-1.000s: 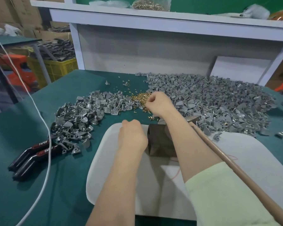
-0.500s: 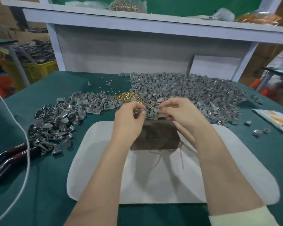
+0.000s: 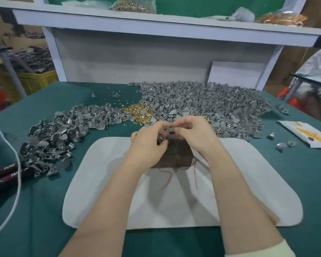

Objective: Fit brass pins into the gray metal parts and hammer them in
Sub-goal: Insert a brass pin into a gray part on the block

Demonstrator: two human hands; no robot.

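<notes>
Left hand (image 3: 148, 145) and right hand (image 3: 196, 135) both pinch a part (image 3: 171, 128) over the block (image 3: 176, 156). Pins (image 3: 137, 112) lie at eleven o'clock.

The left hand (image 3: 148, 143) and right hand (image 3: 195, 134) are meeting above a dark block (image 3: 176, 156) sitting on the far part of a white pad (image 3: 248, 182), both pinching one gray metal part (image 3: 171, 129). Brass pins (image 3: 137, 112) are lying just beyond, between a left heap (image 3: 59, 134) and a larger right heap (image 3: 220, 104) of gray parts on the green table (image 3: 44, 210).
</notes>
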